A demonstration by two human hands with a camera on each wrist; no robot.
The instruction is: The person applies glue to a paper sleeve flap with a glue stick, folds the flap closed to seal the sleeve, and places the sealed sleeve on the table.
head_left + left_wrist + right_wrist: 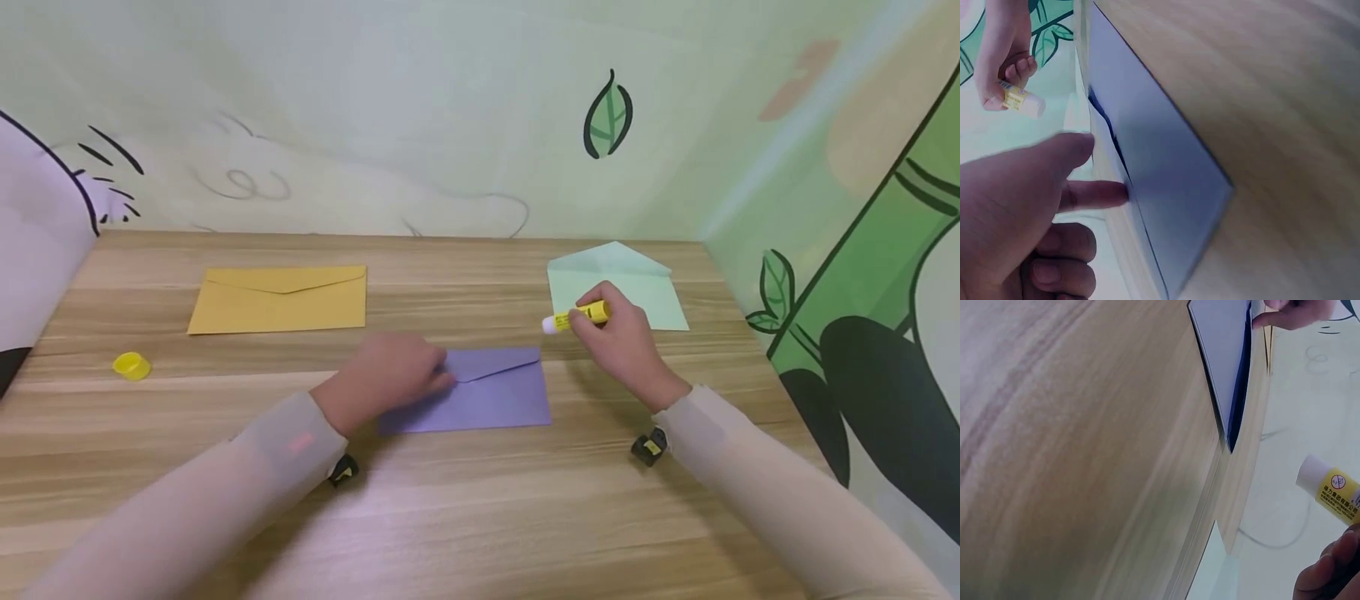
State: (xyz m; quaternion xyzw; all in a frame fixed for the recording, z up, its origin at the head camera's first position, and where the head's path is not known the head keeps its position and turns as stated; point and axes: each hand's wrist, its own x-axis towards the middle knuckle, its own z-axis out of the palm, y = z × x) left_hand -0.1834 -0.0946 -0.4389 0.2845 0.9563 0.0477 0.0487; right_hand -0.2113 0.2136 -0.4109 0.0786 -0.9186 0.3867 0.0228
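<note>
A purple envelope [495,392] lies on the table in front of me, its flap folded over but a little raised along the edge. My left hand [393,371] is over its left part. In the left wrist view the index finger [1100,194] reaches to the flap's edge, with the thumb apart from it and the other fingers curled. My right hand [626,337] grips a yellow glue stick [562,322] above the table, right of the purple envelope. The stick is uncapped and its white end points left. A yellow cap [132,366] sits at far left.
A yellow envelope [285,310] with its flap down lies at the back left. A mint green envelope [645,287] with its flap unfolded lies at the back right, partly behind my right hand. A printed backdrop [420,108] rises along the table's back edge.
</note>
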